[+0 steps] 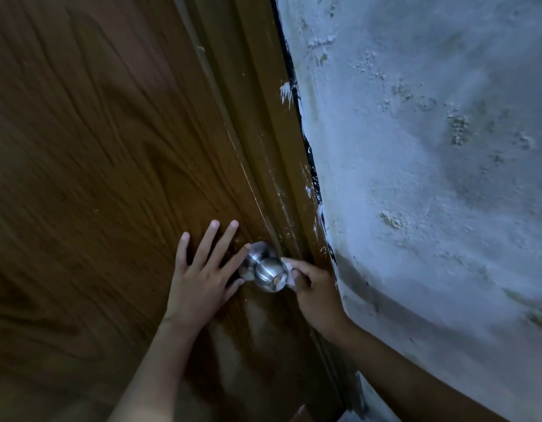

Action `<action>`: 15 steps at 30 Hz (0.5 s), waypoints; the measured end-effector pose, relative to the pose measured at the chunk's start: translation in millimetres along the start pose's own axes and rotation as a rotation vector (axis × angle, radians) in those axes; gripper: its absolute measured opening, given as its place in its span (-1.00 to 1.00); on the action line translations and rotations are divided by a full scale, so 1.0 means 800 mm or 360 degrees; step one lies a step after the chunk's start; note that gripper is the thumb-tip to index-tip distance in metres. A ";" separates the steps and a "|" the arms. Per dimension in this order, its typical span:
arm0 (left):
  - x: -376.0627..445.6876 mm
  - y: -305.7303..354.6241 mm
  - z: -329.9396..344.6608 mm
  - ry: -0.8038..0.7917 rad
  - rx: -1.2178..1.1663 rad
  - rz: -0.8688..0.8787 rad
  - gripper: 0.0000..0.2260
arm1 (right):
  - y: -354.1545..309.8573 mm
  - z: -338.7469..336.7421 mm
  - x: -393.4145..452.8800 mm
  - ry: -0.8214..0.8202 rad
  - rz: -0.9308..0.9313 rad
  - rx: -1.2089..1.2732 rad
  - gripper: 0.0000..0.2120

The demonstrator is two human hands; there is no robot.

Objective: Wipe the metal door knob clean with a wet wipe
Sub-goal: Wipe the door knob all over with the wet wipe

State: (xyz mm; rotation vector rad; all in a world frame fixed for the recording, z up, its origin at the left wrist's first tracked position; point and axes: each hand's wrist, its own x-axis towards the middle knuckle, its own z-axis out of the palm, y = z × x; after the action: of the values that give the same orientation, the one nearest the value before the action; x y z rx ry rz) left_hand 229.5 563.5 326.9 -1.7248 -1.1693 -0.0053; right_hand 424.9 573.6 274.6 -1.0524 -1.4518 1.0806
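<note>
We pinched a small crumpled white wet wipe [288, 271] between the thumb and curled fingers of our right hand [315, 289], closed tightly on it, and pressed it against the right side of the round brushed-metal door knob [268, 274]. Our left hand [202, 275] held nothing; it lay flat and spread on the brown wood-grain door [96, 162] just left of the knob, the forefinger tip touching the knob's circular metal base plate [257, 249] and the thumb reaching under it.

The knob stood out from the door near its right edge, smooth and satin-finished, with a narrower neck behind a rounded head and a small keyhole in the middle of its face. The door's surface showed dark, sweeping grain lines and looked glossy. To its right ran a brown glossy door frame [263, 132], streaked with white paint smears along its outer edge. Beyond that we saw a pale, rough plastered wall [431, 147], blistered and flaking in patches, with darker staining. We could read no writing or brand mark on the knob or anywhere else.
</note>
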 end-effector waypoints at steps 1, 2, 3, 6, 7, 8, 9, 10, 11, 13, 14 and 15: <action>0.000 0.000 0.000 0.0004 0.0000 0.0002 -0.33 | -0.006 -0.001 0.001 -0.0007 -0.0031 -0.0002 -0.68; 0.000 0.000 0.000 0.0010 -0.0001 0.0003 -0.34 | -0.012 -0.002 0.003 -0.0027 -0.0100 -0.0016 -0.69; 0.000 0.000 0.000 0.0014 -0.0001 0.0003 -0.34 | -0.018 -0.002 0.005 -0.0074 -0.0203 -0.0048 -0.69; 0.000 -0.001 0.000 0.0012 -0.0010 0.0005 -0.34 | -0.028 0.003 0.008 -0.0367 -0.0678 -0.0447 -0.63; 0.000 -0.001 0.000 0.0016 -0.0006 0.0005 -0.35 | -0.025 0.004 0.007 -0.0418 -0.0851 -0.0624 -0.62; 0.000 -0.001 0.001 0.0019 0.0002 0.0006 -0.37 | -0.018 0.004 0.006 -0.0404 -0.1004 -0.0767 -0.63; -0.001 -0.001 0.001 0.0017 0.0014 0.0009 -0.41 | -0.009 0.004 0.005 -0.0327 -0.1136 -0.0861 -0.66; -0.001 0.000 0.001 0.0010 0.0022 0.0010 -0.44 | 0.002 0.002 0.001 -0.0229 -0.1246 -0.0902 -0.69; -0.001 0.000 0.001 -0.0003 0.0020 0.0007 -0.46 | 0.015 0.002 -0.002 -0.0137 -0.1313 -0.0895 -0.71; -0.001 0.000 0.000 -0.0033 0.0000 -0.0002 -0.47 | 0.030 0.002 -0.011 -0.0035 -0.1206 -0.0683 -0.72; 0.000 0.000 -0.001 -0.0040 -0.0004 -0.0002 -0.47 | 0.030 0.002 -0.013 -0.0005 -0.1026 -0.0472 -0.70; 0.001 0.000 -0.001 -0.0044 -0.0005 0.0000 -0.48 | 0.026 0.002 -0.011 0.0022 -0.0831 -0.0266 -0.68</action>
State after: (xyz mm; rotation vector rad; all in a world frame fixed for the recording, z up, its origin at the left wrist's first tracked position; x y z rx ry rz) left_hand 230.2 563.3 327.6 -1.7325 -1.1897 0.0167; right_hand 425.7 569.6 252.3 -0.7255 -1.7022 0.5848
